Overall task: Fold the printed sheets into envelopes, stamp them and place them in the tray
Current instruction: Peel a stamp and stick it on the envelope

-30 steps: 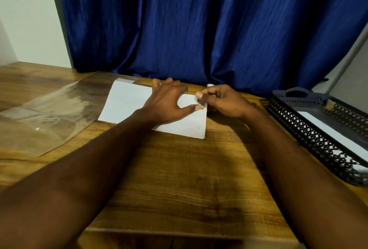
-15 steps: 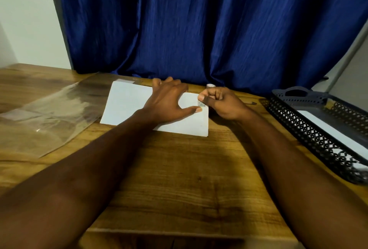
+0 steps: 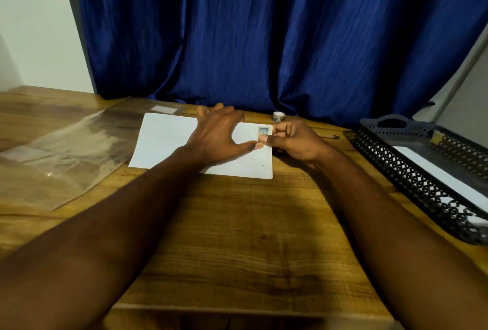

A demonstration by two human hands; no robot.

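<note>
A white envelope [image 3: 163, 142] lies flat on the wooden table, near the curtain. My left hand [image 3: 219, 134] presses down on its middle with fingers spread and the thumb stretched toward the right edge. A small blue stamp [image 3: 264, 130] sits at the envelope's upper right corner. My right hand [image 3: 295, 139] is curled at that corner, thumb and fingertips touching the envelope's edge just beside and below the stamp. A small roll of stamps [image 3: 278, 116] stands behind my right hand. The black mesh tray [image 3: 412, 171] at the right holds white paper [image 3: 446, 179].
A clear plastic sleeve [image 3: 63, 155] lies on the table at the left. A blue curtain [image 3: 264, 34] hangs right behind the table. A dark pen tip [image 3: 333, 136] shows between my right hand and the tray. The table's near edge runs under my forearms.
The stamp, earlier hidden in my right fingers, now lies visible on the envelope's corner. My right hand has shifted slightly right and down off it. My left hand stays on the envelope.
</note>
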